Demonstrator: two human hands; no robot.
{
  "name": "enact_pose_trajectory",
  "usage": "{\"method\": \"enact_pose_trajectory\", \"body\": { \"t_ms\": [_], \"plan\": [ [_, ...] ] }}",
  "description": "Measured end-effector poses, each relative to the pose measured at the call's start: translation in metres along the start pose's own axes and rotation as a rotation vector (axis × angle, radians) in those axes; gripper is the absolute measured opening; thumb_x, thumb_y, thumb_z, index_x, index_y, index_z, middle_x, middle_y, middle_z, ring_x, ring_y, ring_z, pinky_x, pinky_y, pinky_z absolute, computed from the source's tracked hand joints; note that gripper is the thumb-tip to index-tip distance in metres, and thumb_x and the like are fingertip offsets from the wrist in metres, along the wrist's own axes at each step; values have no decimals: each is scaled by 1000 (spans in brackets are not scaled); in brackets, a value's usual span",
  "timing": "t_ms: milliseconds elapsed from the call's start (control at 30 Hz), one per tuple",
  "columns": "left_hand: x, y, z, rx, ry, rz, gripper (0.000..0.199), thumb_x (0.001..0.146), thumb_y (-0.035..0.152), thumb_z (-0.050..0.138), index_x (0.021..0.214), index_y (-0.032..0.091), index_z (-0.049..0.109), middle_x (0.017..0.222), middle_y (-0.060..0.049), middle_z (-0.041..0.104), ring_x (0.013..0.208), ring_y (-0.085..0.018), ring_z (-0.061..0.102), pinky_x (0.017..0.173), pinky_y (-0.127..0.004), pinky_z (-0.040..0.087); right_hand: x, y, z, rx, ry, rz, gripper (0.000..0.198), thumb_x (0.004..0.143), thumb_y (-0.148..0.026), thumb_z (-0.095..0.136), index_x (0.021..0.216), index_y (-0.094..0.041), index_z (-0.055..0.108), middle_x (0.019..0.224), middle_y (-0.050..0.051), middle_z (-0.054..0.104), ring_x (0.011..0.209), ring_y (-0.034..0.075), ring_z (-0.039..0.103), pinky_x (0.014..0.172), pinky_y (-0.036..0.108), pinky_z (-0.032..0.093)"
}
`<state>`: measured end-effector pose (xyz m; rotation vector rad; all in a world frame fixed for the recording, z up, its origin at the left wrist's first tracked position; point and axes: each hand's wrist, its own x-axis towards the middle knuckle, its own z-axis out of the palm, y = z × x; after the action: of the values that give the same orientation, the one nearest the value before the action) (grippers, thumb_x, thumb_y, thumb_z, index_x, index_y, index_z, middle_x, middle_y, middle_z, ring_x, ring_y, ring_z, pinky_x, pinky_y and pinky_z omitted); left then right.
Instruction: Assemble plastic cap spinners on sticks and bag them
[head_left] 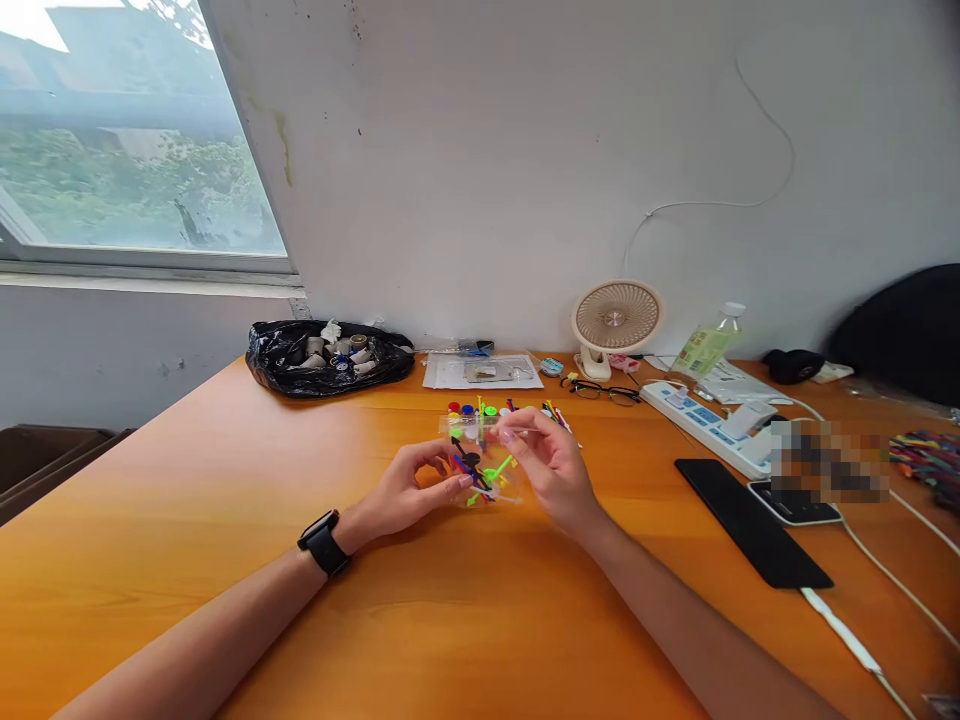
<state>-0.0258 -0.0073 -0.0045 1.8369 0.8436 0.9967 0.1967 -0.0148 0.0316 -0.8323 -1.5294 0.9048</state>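
Over the middle of the wooden table (360, 630), my left hand (416, 492) grips the lower left side of a clear plastic bag (511, 484). Inside the bag lie small plastic pieces in black, green, blue, yellow and white, some shaped like arrows or pins. My right hand (551, 465) pinches the bag's upper right edge between thumb and fingers. Just behind the bag, a row of small coloured plastic caps (454, 408) and thin sticks (553, 412) rests on the table, partly hidden by my hands and the bag.
A black plastic bag (277, 360) with used items stands back left. Papers (442, 372), a small fan (616, 318), glasses (619, 393) and a bottle (709, 342) line the wall. To the right are a power strip (701, 420), a black slab (750, 520) and cables.
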Motion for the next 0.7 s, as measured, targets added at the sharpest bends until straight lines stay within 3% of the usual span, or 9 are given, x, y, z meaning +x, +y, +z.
{"method": "enact_pose_trajectory", "body": {
  "t_ms": [100,233,333,467,700],
  "plan": [
    [1,2,1,-48,-26,-20,34,93,43,76,116,19,73,117,-9,75,106,-23,70,95,-35,57,2,8,-3,-67,-8,22,22,97,-45,68,94,-23,69,93,3,69,88,20,66,84,32,53],
    [2,0,2,-69,-23,-30,30,97,44,71,111,18,74,109,-8,76,98,-22,71,89,-34,59,6,12,-7,-58,21,44,25,94,-46,71,91,-22,67,90,2,68,83,19,66,78,30,54],
    [3,2,0,-42,95,42,27,99,42,69,110,18,75,109,-9,77,101,-22,71,93,-34,57,8,6,-10,-5,44,37,25,94,-46,72,92,-23,66,88,2,69,81,19,67,77,30,54],
    [5,2,-5,-19,257,88,28,98,42,68,97,15,76,96,-9,77,92,-21,70,85,-33,57,8,2,-13,-54,-47,-11,24,94,-46,71,91,-23,68,90,3,69,85,19,66,79,30,54],
    [7,1,-10,53,346,132,20,93,36,75,95,16,77,91,-6,77,83,-17,68,79,-28,57,6,9,-14,-15,-66,6,22,96,-46,71,97,-24,68,93,3,70,88,19,68,84,31,55]
  ]
}}
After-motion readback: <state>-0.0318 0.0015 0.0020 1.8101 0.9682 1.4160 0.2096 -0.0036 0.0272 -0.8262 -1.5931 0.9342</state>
